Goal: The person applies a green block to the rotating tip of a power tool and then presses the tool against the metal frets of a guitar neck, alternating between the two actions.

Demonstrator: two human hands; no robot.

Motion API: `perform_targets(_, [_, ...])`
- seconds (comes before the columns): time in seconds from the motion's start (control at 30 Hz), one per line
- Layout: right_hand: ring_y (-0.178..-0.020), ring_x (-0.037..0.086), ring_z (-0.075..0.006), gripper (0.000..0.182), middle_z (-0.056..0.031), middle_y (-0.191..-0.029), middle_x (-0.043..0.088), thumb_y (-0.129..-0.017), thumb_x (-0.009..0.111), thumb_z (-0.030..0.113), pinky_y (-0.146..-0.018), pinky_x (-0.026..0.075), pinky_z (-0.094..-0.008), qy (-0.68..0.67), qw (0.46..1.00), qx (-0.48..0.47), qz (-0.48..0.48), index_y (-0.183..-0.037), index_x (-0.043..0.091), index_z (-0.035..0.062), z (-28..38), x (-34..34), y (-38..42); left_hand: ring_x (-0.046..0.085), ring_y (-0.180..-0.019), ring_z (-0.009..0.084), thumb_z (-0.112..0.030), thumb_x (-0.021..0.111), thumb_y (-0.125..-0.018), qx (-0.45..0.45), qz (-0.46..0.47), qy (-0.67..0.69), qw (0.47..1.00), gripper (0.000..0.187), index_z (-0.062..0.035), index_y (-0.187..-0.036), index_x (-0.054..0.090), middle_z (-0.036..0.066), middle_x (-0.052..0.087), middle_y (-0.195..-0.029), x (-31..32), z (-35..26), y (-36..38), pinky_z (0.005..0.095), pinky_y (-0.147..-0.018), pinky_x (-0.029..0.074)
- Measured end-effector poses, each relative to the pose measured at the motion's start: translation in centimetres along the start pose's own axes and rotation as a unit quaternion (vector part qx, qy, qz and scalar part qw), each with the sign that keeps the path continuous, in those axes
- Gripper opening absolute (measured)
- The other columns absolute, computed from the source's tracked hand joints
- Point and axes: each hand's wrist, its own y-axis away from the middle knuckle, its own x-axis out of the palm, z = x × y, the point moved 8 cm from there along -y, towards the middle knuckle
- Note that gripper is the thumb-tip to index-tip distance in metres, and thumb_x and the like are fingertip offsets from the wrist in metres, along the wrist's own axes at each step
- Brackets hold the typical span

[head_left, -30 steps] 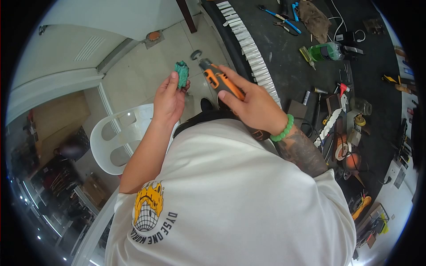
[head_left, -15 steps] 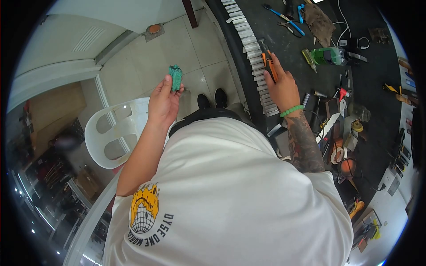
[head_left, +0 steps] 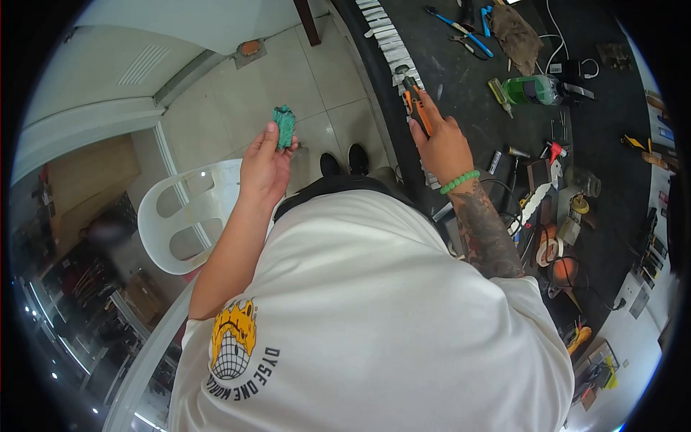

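My left hand (head_left: 267, 162) pinches a rough green stone-like lump (head_left: 284, 127) between thumb and fingers, held over the floor. My right hand (head_left: 444, 147) is closed round an orange-and-black handled tool (head_left: 418, 108), which looks like pliers; its small grey head points away from me. That head lies over a row of short silvery-white strips (head_left: 392, 47) along the bench's near edge. My right hand and forearm cover the nearer part of the row, and my fingers hide part of the handle.
On the dark bench (head_left: 461, 79) lie a blue-handled brush (head_left: 471, 39), a brown cloth (head_left: 520, 39), and a green bottle (head_left: 531, 91). Several tools and a tape roll (head_left: 549, 250) crowd the right side. A white plastic chair (head_left: 162, 223) stands at my left.
My right hand has moved left with the orange-handled tool, bringing its head over the strips. The handle is now gripped more upright along the hand. My left hand and the green lump stay put.
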Motion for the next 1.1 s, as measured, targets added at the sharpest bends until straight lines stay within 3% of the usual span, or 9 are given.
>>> perform_targets(0.17, [-0.082,0.071,-0.0412,0.065,-0.0206,-0.091,0.066,-0.100,0.065,0.039,-0.076,0.059,-0.0491,0.000,1.000,0.000,0.004,-0.159,0.039,0.0330,-0.2,0.3,0.0,0.062,-0.095,0.0177,-0.034,0.066,-0.103,0.003,0.006,-0.003,1.000,0.033,-0.0026,-0.114,0.065,0.006,0.068,-0.104,0.0,-0.1,-0.1,0.0326,-0.093,0.049])
perform_targets(0.23, [-0.086,0.072,-0.0452,0.065,-0.0243,-0.097,0.066,-0.099,0.065,0.040,-0.076,0.060,-0.0510,-0.016,1.000,0.006,-0.008,-0.158,0.039,0.0334,-1.2,-0.2,-0.5,0.062,-0.095,0.0175,-0.034,0.066,-0.103,0.005,0.011,-0.004,1.000,0.033,-0.0026,-0.114,0.065,0.006,0.068,-0.104,0.1,-0.4,-0.1,0.0325,-0.094,0.049])
perform_targets(0.47, [-0.085,0.073,-0.0444,0.065,-0.0253,-0.099,0.066,-0.099,0.064,0.039,-0.076,0.060,-0.0505,0.000,1.000,0.010,-0.006,-0.159,0.039,0.0330,-1.6,-0.8,-0.9,0.061,-0.095,0.0171,-0.035,0.066,-0.103,0.007,0.006,-0.007,1.000,0.033,-0.0029,-0.113,0.066,0.006,0.069,-0.104,0.4,-0.4,-0.1,0.0325,-0.094,0.049])
perform_targets(0.57, [-0.085,0.072,-0.0424,0.065,-0.0212,-0.093,0.067,-0.100,0.064,0.039,-0.077,0.059,-0.0501,-0.015,1.000,0.012,-0.006,-0.159,0.039,0.0331,-1.1,-0.6,-0.5,0.062,-0.095,0.0170,-0.035,0.066,-0.103,0.003,0.023,-0.007,1.000,0.033,-0.0035,-0.113,0.066,0.006,0.069,-0.104,0.6,-0.3,-0.1,0.0324,-0.093,0.049])
perform_targets(0.63, [-0.085,0.072,-0.0447,0.064,-0.0254,-0.097,0.066,-0.099,0.065,0.039,-0.076,0.060,-0.0509,-0.014,1.000,-0.002,0.007,-0.158,0.040,0.0329,-0.3,-0.2,-0.2,0.062,-0.096,0.0170,-0.034,0.066,-0.104,0.002,0.015,-0.002,1.000,0.032,-0.0037,-0.114,0.066,0.006,0.069,-0.105,0.5,-0.4,-0.2,0.0324,-0.093,0.049])
perform_targets(1.1, [-0.084,0.073,-0.0435,0.066,-0.0243,-0.098,0.066,-0.099,0.064,0.040,-0.075,0.061,-0.0489,-0.003,1.000,0.018,0.005,-0.159,0.038,0.0335,-1.9,-0.8,-0.8,0.062,-0.095,0.0176,-0.034,0.066,-0.103,0.001,0.008,-0.001,1.000,0.033,-0.0032,-0.115,0.066,0.006,0.069,-0.105,0.5,-0.4,-0.4,0.0329,-0.094,0.049])
